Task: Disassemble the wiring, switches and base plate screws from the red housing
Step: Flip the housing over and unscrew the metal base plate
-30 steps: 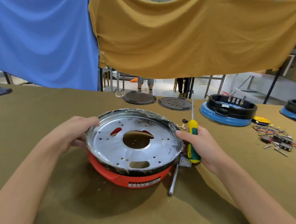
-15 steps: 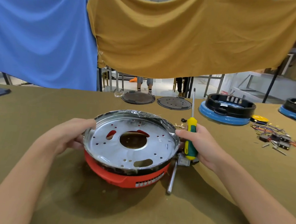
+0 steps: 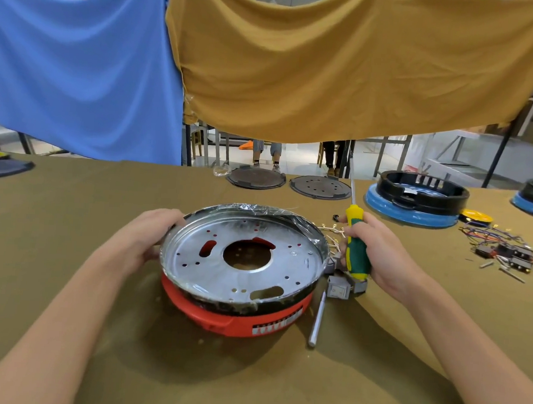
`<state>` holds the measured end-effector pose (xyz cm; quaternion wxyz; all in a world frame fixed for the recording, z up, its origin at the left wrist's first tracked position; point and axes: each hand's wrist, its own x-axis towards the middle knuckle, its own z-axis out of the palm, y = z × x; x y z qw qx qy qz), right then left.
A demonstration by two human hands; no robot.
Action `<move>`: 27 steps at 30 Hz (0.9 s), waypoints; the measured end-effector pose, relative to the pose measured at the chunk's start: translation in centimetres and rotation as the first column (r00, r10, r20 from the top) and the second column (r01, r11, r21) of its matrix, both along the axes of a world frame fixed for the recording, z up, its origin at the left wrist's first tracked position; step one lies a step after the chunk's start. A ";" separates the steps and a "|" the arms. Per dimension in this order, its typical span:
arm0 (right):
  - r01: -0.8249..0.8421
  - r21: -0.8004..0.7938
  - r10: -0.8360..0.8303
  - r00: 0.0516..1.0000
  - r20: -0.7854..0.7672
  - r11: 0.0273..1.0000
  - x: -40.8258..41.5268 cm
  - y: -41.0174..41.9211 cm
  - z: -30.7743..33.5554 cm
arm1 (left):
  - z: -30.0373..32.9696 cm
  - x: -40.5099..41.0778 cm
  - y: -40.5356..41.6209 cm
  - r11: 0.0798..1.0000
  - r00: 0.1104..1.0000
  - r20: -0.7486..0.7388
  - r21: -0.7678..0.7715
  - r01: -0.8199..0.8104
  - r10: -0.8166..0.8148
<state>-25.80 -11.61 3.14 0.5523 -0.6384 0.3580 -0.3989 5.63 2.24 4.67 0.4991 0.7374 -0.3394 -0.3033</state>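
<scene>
two hands busy: left hand (image 3: 146, 236) grips metal plate (image 3: 243, 256) rim on red housing (image 3: 236, 320); right hand (image 3: 377, 252) clasps screwdriver (image 3: 356, 249).

"Can you read any words here?"

"No — not one. The red housing (image 3: 236, 320) has a white strip (image 3: 276, 322) on its side, but the marks on it are too blurry to read."

"What about the grey switch (image 3: 338, 288) next to it?"

"It has a tiny mark on top — too small to tell what it is."

"And the blue and black housing (image 3: 415, 200) far back on the table?"

"There is a pale sticker (image 3: 413, 189) inside it, but I cannot read that either."
</scene>
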 end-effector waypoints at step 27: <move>0.351 -0.529 -0.228 0.931 0.285 0.772 4.7 -2.5 7.2 | -2.3 -0.5 -1.3 0.922 0.897 -0.396 -0.386 0.033 -0.199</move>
